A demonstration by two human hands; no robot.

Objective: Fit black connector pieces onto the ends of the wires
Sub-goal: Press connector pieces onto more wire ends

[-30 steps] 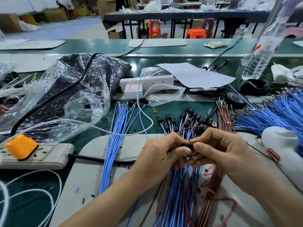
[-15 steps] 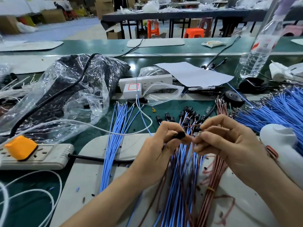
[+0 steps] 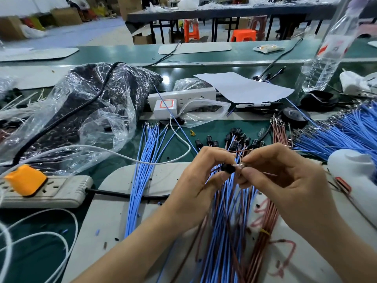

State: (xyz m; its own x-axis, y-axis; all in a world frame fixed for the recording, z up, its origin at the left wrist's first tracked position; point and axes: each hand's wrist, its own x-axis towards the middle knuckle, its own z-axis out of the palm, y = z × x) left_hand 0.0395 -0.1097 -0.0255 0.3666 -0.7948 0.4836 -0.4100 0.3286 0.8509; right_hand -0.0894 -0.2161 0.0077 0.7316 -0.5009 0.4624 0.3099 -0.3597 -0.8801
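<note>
As the two hands meet in the middle of the frame, the left hand (image 3: 195, 180) pinches a black connector piece (image 3: 228, 168) between thumb and forefinger, its open end facing right. The right hand (image 3: 285, 186) sits just beside it, thumb and fingertips clamped on the glinting tip of a brown wire (image 3: 239, 153). That tip is right at the connector's mouth, touching or just short, I can't tell from here.

So this looks like the insertion itself. What it calls for: line the terminal up straight with the bore, grip the wire close behind the metal so it won't buckle, and push along the axis, never at an angle. The left hand's job is to hold the connector steady, no rolling.

Beneath the hands a bundle of blue wires (image 3: 222, 211) runs toward the bottom of the frame. Just above the knuckles, a cluster of fitted connectors (image 3: 234, 137) rests on the green bench (image 3: 212, 127). Plenty of bare ends show at left and right, so by my reckoning there's a good deal left to do.
</note>
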